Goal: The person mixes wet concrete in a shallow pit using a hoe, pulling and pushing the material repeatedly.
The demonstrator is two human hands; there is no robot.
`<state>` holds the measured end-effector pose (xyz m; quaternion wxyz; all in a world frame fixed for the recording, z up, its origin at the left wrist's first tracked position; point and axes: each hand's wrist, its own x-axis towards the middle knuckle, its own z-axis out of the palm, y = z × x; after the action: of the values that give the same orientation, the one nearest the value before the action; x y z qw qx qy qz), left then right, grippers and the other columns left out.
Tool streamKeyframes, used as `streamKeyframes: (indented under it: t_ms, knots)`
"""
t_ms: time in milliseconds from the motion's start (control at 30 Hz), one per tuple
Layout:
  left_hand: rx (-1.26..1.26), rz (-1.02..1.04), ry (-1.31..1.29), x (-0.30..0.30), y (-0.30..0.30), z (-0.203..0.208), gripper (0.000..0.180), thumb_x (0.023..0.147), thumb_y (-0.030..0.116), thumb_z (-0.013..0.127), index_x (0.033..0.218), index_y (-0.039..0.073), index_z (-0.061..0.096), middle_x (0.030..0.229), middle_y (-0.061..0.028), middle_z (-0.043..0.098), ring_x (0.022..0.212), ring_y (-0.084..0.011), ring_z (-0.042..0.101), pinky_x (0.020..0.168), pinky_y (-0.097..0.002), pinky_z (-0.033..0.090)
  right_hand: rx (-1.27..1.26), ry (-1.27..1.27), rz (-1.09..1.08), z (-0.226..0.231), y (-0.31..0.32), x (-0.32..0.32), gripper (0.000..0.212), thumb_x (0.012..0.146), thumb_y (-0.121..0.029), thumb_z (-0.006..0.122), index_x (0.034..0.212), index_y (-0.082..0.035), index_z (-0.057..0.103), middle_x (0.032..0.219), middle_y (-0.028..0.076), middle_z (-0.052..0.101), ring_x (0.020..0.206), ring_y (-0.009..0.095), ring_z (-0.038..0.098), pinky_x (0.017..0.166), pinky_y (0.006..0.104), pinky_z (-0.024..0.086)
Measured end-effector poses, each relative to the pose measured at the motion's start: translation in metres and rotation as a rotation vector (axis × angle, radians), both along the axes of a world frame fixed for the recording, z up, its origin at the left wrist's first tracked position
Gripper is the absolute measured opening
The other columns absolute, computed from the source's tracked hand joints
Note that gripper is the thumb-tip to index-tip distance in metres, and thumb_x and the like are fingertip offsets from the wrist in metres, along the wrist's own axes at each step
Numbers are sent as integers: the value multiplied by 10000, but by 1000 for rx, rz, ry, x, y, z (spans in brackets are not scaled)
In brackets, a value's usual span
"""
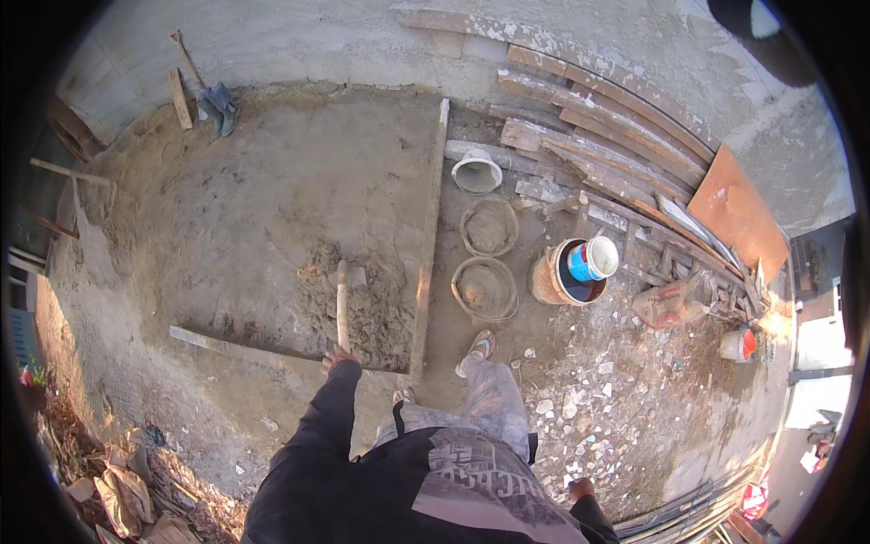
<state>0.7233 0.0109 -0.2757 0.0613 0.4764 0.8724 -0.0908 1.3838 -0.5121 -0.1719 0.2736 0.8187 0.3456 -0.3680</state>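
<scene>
My left hand [340, 360] is closed around the lower end of a pale wooden handle [343, 304]. This handle belongs to what looks like a hoe, its head mostly sunk in a heap of wet mortar [385, 313]; a bit of grey blade shows beside the handle's far end. The heap lies in the near right corner of a smoothed mortar bed, between a long wooden board [426, 272] and a shorter front board [245, 347]. Away from the tool, my right hand [580, 490] hangs low at my right side, its fingers curled, with nothing visible in it.
Right of the long board stand a white bucket [477, 174], two mortar-crusted basins [489, 227] and a larger bucket [548, 276] holding dark liquid and a smaller pail. Planks [616, 127] lean by the wall. Boots [217, 111] and a shovel [188, 59] stand far left. Rubble [571, 408] litters the ground.
</scene>
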Motion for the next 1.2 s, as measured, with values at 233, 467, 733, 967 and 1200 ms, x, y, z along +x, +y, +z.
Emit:
streamKeyframes:
  t_ms: [233,467,733,967,1200]
  knots:
    - [277,-741,-1283,200,71,299,458,939,131,655,1375,91,522,853,-76,689,718,-239,663,726,-366,541,-41,389,-332,43,113,-76,293,804,-262,669,827,31,660,710,254,662,635,318,690,611,428,564]
    - [1101,-943,-2124,447,125,499,657,895,5,617,1411,363,425,792,-53,709,625,-203,641,598,-362,547,510,600,-312,-19,438,90,249,966,-205,490,1074,-25,623,932,116,711,722,167,678,648,300,527]
    - [665,-1059,-2528,509,190,504,811,822,-126,515,1244,560,605,782,-53,667,535,-144,526,515,-289,458,932,388,14,-61,632,143,239,944,-249,543,995,-52,669,948,143,709,746,268,691,680,404,533]
    - [124,-1251,-2130,522,305,416,253,768,-24,668,1004,53,714,886,-84,684,747,-209,635,653,-360,511,507,379,406,-132,561,107,314,887,-312,548,872,-42,707,916,221,702,895,354,689,780,470,531]
    - [-725,-827,-876,482,396,-44,407,901,182,640,1294,81,597,1127,-97,683,1088,-288,641,933,-383,505,250,356,-558,-254,583,33,484,862,-352,572,1186,3,626,1187,288,628,1128,426,597,971,484,470]
